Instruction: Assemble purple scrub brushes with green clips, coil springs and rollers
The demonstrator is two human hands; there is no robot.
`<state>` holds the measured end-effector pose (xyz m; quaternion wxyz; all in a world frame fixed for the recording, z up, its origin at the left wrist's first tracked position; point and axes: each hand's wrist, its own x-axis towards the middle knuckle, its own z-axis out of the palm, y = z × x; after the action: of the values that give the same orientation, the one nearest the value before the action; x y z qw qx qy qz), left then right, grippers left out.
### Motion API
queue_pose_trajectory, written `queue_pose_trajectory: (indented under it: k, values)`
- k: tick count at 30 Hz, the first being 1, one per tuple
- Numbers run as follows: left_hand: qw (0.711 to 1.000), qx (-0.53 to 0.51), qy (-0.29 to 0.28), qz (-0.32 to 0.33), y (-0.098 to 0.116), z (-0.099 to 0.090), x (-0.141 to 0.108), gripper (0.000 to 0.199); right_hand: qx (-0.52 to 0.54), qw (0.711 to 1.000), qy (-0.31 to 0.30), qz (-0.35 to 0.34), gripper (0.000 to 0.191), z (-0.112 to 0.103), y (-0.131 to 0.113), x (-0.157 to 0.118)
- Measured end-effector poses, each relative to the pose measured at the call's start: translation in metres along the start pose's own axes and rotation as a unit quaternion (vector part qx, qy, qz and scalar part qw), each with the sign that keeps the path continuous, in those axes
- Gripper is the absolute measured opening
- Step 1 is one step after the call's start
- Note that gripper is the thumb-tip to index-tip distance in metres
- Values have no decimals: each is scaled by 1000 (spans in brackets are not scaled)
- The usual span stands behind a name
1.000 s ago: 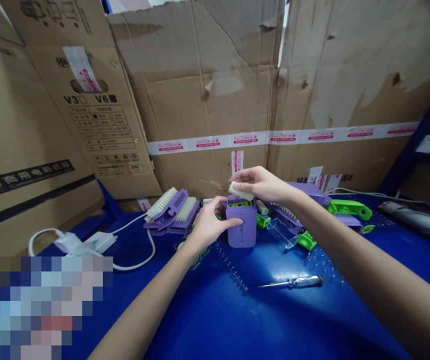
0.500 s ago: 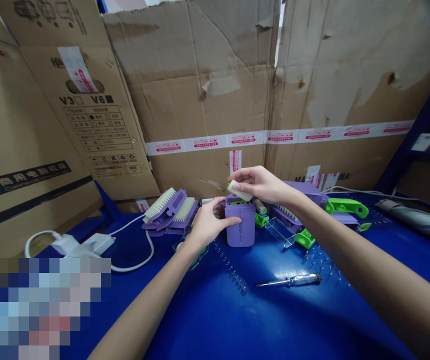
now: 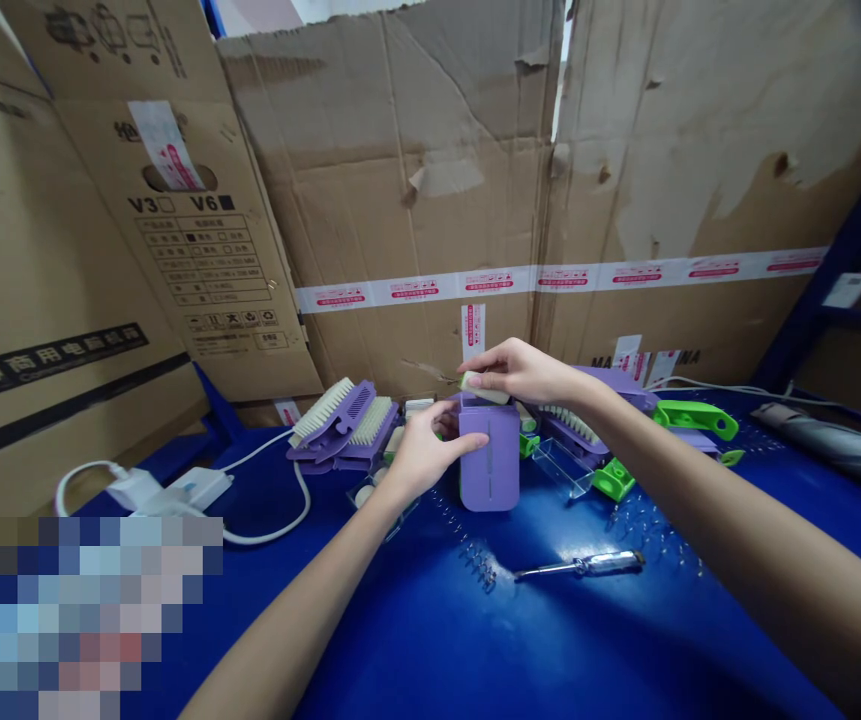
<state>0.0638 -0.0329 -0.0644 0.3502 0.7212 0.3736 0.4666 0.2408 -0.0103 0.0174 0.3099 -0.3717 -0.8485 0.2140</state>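
Your left hand (image 3: 426, 447) is wrapped around the left side of a purple, round-cornered plastic box (image 3: 490, 465), thumb pressed on its front face and fingers behind its upper edge. The box stands roughly upright in front of you, over the middle of a glossy blue tabletop (image 3: 400, 650); you cannot tell whether its base touches the surface. Your right hand (image 3: 524, 372) pinches a small cream-coloured block with a green end (image 3: 488, 389) between thumb and fingers, right at the box's top opening; whether the block touches the rim is hidden.

To the left of your left hand lie stacked purple plastic pieces with cream bristles (image 3: 344, 425). Nearer you, a coiled metal spring (image 3: 479, 566) lies just beside the tip of a screwdriver with a clear handle (image 3: 610, 564). Under your right forearm you have a clear plastic tray (image 3: 566, 472) and, just beside it, a bright green plastic part (image 3: 614, 480). A curved green plastic handle (image 3: 696, 416) lies farther right.
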Motion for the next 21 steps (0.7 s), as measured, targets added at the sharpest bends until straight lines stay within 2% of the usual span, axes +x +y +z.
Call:
queue_pose_trajectory:
  k: [7,11,16,21]
  values:
    - [999,-17,-18,-26,0,-2,1,45,-71,996,-50,-14,26,-3,4,8]
    - [998,-37,-33,-24,-6,-3,4,50,-82,996,-41,-8,29,-3,4,8]
    - [996,-66,-50,-16,-8,-3,6,47,-26,999,-15,-13,30,-2,6,6]
    - [996,-76,-49,-21,-8,-2,6,49,-28,999,-24,-26,28,-3,12,7]
